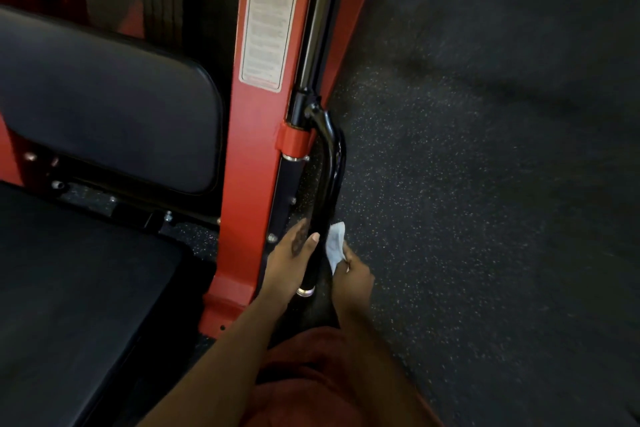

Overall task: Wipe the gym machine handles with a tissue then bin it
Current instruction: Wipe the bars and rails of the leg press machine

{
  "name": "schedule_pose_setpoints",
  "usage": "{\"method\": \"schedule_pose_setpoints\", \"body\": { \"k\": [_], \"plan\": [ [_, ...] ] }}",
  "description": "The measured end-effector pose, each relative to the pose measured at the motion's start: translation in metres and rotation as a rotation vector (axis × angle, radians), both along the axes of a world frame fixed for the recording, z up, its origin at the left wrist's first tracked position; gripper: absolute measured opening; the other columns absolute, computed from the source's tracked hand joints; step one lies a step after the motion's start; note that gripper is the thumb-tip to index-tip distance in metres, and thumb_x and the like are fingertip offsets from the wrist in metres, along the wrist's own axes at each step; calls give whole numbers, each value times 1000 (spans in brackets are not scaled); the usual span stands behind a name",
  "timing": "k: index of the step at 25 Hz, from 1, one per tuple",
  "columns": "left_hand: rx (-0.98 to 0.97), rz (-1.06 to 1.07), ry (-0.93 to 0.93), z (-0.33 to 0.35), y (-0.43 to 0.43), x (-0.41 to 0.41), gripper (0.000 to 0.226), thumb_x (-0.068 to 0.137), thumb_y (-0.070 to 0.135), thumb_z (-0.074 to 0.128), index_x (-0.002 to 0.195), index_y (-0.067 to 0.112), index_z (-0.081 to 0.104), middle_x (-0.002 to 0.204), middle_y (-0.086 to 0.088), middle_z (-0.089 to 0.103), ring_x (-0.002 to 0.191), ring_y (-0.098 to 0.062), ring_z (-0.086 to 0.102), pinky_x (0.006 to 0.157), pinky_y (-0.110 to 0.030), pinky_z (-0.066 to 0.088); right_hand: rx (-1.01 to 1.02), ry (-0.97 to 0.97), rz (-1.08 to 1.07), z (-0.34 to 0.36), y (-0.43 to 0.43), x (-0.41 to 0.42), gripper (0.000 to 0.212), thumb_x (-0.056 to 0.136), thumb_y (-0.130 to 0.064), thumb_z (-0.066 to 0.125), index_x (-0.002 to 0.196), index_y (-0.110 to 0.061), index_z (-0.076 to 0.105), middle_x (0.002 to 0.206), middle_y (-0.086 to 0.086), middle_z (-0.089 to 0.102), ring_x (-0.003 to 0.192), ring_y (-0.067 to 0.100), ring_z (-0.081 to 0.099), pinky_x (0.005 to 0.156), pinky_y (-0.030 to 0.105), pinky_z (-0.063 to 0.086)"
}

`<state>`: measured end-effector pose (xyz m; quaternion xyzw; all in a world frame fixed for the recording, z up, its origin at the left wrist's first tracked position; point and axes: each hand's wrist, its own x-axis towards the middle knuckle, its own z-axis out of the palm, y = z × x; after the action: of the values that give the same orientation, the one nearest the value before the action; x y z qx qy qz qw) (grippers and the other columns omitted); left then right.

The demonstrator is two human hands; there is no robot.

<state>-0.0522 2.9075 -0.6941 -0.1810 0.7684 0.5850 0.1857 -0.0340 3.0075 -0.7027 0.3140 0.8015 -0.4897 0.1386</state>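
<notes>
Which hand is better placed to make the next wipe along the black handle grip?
The right hand. It pinches the white tissue beside the black handle grip, on its floor side. The left hand carries no tissue; its fingers rest on the grip's other side, apparently steadying it.

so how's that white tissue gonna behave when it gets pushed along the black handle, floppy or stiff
Probably floppy: the crumpled white tissue bends loosely out of the right hand, so it should wrap around the black tubular handle. It looks very light and likely tears if dragged hard. The left hand rests on the handle, which may help steady it.
</notes>
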Motion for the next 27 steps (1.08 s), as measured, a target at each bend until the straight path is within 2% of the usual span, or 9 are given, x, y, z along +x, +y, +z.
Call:
{"method": "schedule_pose_setpoints", "body": {
  "k": [3, 5, 10, 13, 16, 20, 24, 27],
  "plan": [
    [-63, -11, -35, 57, -1, 11, 38, 93, 27, 52, 129, 16, 52, 125, 5, 58, 112, -3, 51, 93, -12, 33, 11, 20, 27, 51, 6, 17, 41, 89, -2, 42, 126, -13, 55, 125, 11, 59, 113, 26, 55, 95, 25, 37],
    [-121, -22, -26, 100, -3, 21, 37, 93, 23, 53, 128, 10, 53, 126, -2, 58, 114, -9, 53, 93, -12, 34, -16, 50, 37, 90, 9, 30, 37, 89, -8, 46, 123, -17, 58, 121, 11, 62, 109, 24, 59, 92, 28, 42],
    [-297, -220, 79, 247, -26, 82, 36, 92, 17, 54, 126, 5, 54, 125, -8, 58, 115, -13, 52, 90, -12, 31, -68, 158, 38, 256, 17, 93, 32, 87, -4, 51, 118, -9, 61, 118, 12, 63, 108, 22, 59, 78, 18, 38],
    [-404, -339, 133, 312, -44, 126, 38, 91, 18, 56, 127, 5, 53, 128, -12, 57, 119, -23, 52, 98, -21, 33, -67, 198, 122, 335, 20, 138, 31, 87, -4, 53, 117, -7, 61, 118, 12, 62, 109, 21, 59, 76, 13, 36],
    [-486, -384, 199, 368, -63, 176, 40, 91, 24, 55, 128, 9, 53, 128, -11, 57, 120, -25, 53, 102, -30, 37, -10, 255, 246, 395, 22, 179, 31, 87, -6, 53, 117, -9, 62, 118, 11, 63, 108, 21, 60, 83, 18, 40],
    [-588, -292, 312, 422, -78, 258, 40, 92, 24, 55, 129, 11, 52, 128, -9, 56, 120, -22, 51, 102, -28, 34, 59, 366, 385, 448, 18, 228, 35, 83, -7, 52, 115, -15, 64, 116, 10, 63, 107, 23, 61, 91, 33, 48],
    [-724, -210, 386, 461, -91, 369, 43, 92, 32, 52, 131, 13, 49, 132, -6, 52, 123, -21, 47, 105, -30, 33, 159, 493, 636, 489, 3, 294, 38, 83, -7, 49, 117, -17, 63, 111, 15, 65, 100, 29, 63, 84, 35, 49],
    [-821, -124, 400, 490, -114, 458, 47, 93, 37, 49, 134, 16, 45, 134, -5, 50, 126, -20, 45, 107, -30, 32, 160, 590, 817, 524, -17, 353, 40, 82, -4, 47, 116, -17, 63, 112, 15, 65, 101, 29, 63, 83, 33, 47]
  ]
}}
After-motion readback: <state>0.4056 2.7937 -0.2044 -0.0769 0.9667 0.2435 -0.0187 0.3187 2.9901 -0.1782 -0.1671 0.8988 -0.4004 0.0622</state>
